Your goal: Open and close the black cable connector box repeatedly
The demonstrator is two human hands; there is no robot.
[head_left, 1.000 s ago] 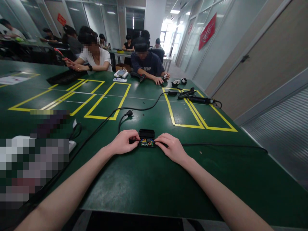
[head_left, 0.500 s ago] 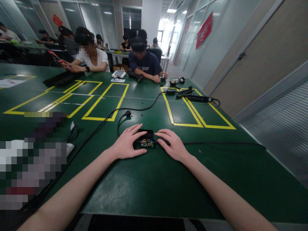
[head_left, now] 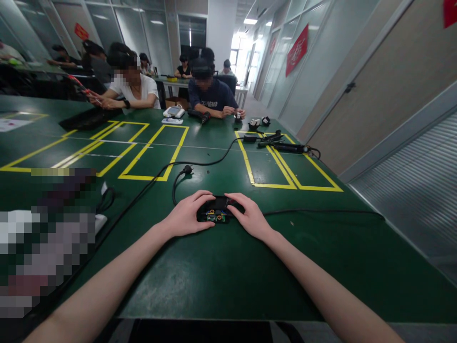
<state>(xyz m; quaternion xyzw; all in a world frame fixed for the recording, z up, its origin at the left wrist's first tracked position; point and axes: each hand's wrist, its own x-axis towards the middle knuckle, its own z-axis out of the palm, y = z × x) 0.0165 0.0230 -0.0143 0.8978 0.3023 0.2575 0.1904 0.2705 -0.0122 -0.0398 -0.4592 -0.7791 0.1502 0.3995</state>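
Room: glass partitions run along the left, a wood-toned door [head_left: 360, 90] stands at the right, and red banners [head_left: 297, 50] hang on the walls.
Table: dark green top [head_left: 185, 281], marked with yellow tape outlines [head_left: 143, 178].
Black case: lying open at the table's near middle, between the two hands, its lid [head_left: 221, 203] on the far side.
Circuit board: set in the case's nearer half [head_left: 216, 217], with two orange-ringed parts on it (the finer wiring is too small to tell).
Left hand: curled around the case's left end [head_left: 189, 214], thumb at the near edge, fingertips by the lid.
Right hand: thumb and fingers closed about the lid's right end [head_left: 246, 213]; how firmly, I cannot tell.
Cables: one black cable [head_left: 321, 211] stretches off to the right; a plug [head_left: 187, 169] lies beyond the left hand.
Far side: black tools [head_left: 291, 148] rest across the tape at the right; a drill [head_left: 202, 116] lies before a seated co-worker in a dark shirt [head_left: 210, 98], who handles a small white piece [head_left: 238, 115].
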